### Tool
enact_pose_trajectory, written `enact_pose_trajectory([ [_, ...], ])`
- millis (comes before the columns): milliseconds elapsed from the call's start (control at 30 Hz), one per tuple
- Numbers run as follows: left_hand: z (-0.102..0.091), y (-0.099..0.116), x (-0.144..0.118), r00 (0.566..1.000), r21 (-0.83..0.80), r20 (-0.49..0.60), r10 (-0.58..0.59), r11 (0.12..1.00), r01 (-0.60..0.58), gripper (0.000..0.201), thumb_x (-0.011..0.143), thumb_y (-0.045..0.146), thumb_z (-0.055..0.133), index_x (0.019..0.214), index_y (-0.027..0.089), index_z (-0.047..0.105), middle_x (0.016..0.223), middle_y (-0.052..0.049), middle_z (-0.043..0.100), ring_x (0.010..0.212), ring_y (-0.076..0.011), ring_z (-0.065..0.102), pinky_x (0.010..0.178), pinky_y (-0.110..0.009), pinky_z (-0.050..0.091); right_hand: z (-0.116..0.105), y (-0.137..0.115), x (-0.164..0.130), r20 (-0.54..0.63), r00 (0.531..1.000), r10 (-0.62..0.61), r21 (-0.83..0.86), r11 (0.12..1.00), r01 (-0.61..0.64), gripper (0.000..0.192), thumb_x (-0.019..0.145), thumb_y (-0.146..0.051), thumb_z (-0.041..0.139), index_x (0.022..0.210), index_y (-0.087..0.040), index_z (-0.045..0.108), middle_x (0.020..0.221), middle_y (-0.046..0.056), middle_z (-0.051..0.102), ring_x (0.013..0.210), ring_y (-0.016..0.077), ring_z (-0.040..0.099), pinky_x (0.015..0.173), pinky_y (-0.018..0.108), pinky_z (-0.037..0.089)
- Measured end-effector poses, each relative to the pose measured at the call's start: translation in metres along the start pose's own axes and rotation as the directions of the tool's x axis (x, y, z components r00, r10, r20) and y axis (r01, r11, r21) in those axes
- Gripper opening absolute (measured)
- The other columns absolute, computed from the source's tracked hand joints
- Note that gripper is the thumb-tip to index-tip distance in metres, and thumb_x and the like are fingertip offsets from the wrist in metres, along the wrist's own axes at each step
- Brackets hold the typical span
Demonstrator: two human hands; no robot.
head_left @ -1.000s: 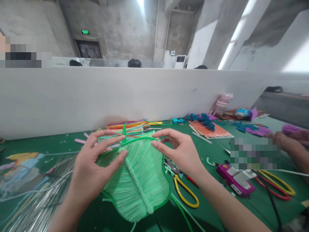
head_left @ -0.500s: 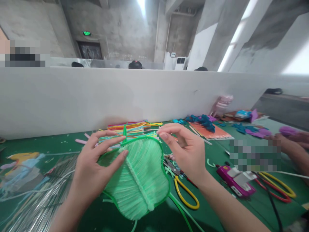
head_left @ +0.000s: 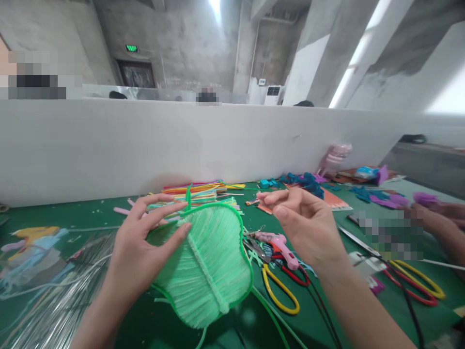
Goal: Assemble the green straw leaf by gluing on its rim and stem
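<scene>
My left hand [head_left: 145, 237] grips a green leaf shape [head_left: 209, 261] near its top, with the thumb on the front face. The leaf looks made of fuzzy pipe cleaners, with a darker green edge and a raised pale midrib. A green stem tip [head_left: 188, 198] sticks up beside my left fingers. To the right of the leaf, my right hand [head_left: 308, 223] is held in the air, apart from it. Its thumb and fingers are bent together in a loose pinch; anything between them is too small to make out.
Below my right hand lie a pink glue gun [head_left: 278, 242] and yellow-handled scissors [head_left: 279, 291]. Bundled coloured pipe cleaners [head_left: 203, 194] lie behind the leaf, silvery wires [head_left: 80, 286] at left. A white partition [head_left: 181, 145] stands behind. Another person's hands [head_left: 432, 220] hold purple pieces at right.
My right hand has moved right, away from the leaf's upper edge, uncovering the pink glue gun. The left hand and leaf have shifted only slightly.
</scene>
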State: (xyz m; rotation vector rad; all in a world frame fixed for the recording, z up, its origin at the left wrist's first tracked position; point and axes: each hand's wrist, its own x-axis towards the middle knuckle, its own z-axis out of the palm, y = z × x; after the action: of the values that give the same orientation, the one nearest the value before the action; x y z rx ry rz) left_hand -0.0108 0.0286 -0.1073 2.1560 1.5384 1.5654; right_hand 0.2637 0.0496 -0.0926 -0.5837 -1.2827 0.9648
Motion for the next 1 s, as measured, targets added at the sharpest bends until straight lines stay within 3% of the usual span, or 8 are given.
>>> enact_pose_trajectory([
  [100, -0.001, 0.000, 0.000, 1.000, 0.003, 0.006, 0.000, 1.000, 0.000, 0.030, 0.083, 0.040, 0.074, 0.112, 0.040, 0.072, 0.123, 0.002, 0.061, 0.114, -0.0181, 0.061, 0.082, -0.030, 0.060, -0.004, -0.011, -0.003, 0.152, 0.966, 0.209, 0.084, 0.971, -0.223, 0.030, 0.087, -0.043, 0.073, 0.070, -0.024, 0.056, 0.047, -0.009, 0.059, 0.034, 0.0073, 0.050, 0.037, 0.018, 0.040],
  [200, -0.002, -0.001, 0.000, 1.000, 0.003, 0.005, 0.001, 1.000, -0.001, 0.030, 0.083, 0.040, 0.074, 0.113, 0.040, 0.072, 0.123, 0.002, 0.061, 0.113, -0.0173, 0.062, 0.082, -0.029, 0.059, -0.011, -0.016, -0.002, 0.263, 0.859, 0.440, -0.334, 0.876, -0.346, 0.046, 0.098, -0.057, 0.049, 0.066, -0.023, 0.051, 0.035, -0.011, 0.039, 0.024, 0.0051, 0.023, 0.029, 0.021, 0.016],
  [300, -0.001, -0.002, 0.000, 1.000, 0.002, 0.002, 0.008, 1.000, -0.008, 0.030, 0.083, 0.039, 0.073, 0.113, 0.039, 0.072, 0.123, 0.002, 0.061, 0.112, -0.0170, 0.062, 0.083, -0.029, 0.059, -0.021, -0.014, 0.001, 0.134, 0.891, 0.433, -0.783, 0.597, -0.173, 0.051, 0.095, -0.059, 0.051, 0.060, -0.022, 0.048, 0.045, -0.006, 0.047, 0.034, 0.0079, 0.041, 0.035, 0.023, 0.027],
  [400, -0.001, -0.003, 0.001, 1.000, 0.006, -0.002, 0.009, 1.000, -0.009, 0.030, 0.083, 0.039, 0.073, 0.113, 0.038, 0.072, 0.123, 0.001, 0.061, 0.113, -0.0173, 0.062, 0.083, -0.030, 0.060, -0.027, -0.009, 0.003, 0.126, 0.946, 0.298, -0.889, 0.458, -0.026, 0.033, 0.096, -0.050, 0.054, 0.084, -0.023, 0.067, 0.077, 0.003, 0.072, 0.071, 0.0199, 0.071, 0.057, 0.029, 0.052],
  [567, -0.002, -0.002, 0.001, 1.000, 0.006, 0.005, 0.003, 1.000, -0.003, 0.030, 0.083, 0.039, 0.073, 0.113, 0.037, 0.072, 0.122, 0.000, 0.061, 0.115, -0.0176, 0.061, 0.085, -0.030, 0.059, -0.019, 0.009, 0.003, 0.331, 0.881, 0.338, -0.657, 0.753, -0.042, 0.061, 0.092, -0.050, 0.061, 0.148, -0.030, 0.045, 0.150, 0.008, 0.054, 0.135, 0.0258, 0.054, 0.105, 0.047, 0.052],
  [667, -0.002, -0.002, 0.001, 1.000, -0.001, 0.012, -0.001, 1.000, 0.001, 0.030, 0.083, 0.039, 0.073, 0.113, 0.038, 0.072, 0.123, 0.001, 0.061, 0.116, -0.0178, 0.061, 0.083, -0.029, 0.060, -0.003, 0.017, 0.002, 0.364, 0.854, 0.371, -0.532, 0.836, -0.137, 0.063, 0.089, -0.047, 0.067, 0.146, -0.028, 0.047, 0.139, 0.009, 0.063, 0.123, 0.0232, 0.063, 0.103, 0.045, 0.054],
  [833, -0.002, -0.002, 0.001, 1.000, -0.008, 0.011, 0.000, 1.000, 0.000, 0.031, 0.084, 0.039, 0.073, 0.114, 0.039, 0.071, 0.123, 0.002, 0.061, 0.115, -0.0171, 0.062, 0.086, -0.030, 0.059, 0.023, 0.014, 0.004, 0.169, 0.969, 0.183, -0.462, 0.883, -0.087, 0.026, 0.093, -0.041, 0.062, 0.111, -0.024, 0.072, 0.113, 0.005, 0.076, 0.105, 0.0198, 0.071, 0.095, 0.038, 0.056],
  [1000, -0.002, 0.002, 0.001, 1.000, -0.004, 0.002, 0.007, 1.000, -0.007, 0.030, 0.084, 0.039, 0.073, 0.113, 0.039, 0.072, 0.123, 0.002, 0.062, 0.114, -0.0172, 0.062, 0.084, -0.030, 0.059, 0.037, 0.008, 0.007, 0.111, 0.981, 0.158, -0.427, 0.899, -0.096, 0.022, 0.089, -0.040, 0.068, 0.096, -0.022, 0.076, 0.095, 0.002, 0.079, 0.087, 0.0172, 0.071, 0.080, 0.029, 0.055],
])
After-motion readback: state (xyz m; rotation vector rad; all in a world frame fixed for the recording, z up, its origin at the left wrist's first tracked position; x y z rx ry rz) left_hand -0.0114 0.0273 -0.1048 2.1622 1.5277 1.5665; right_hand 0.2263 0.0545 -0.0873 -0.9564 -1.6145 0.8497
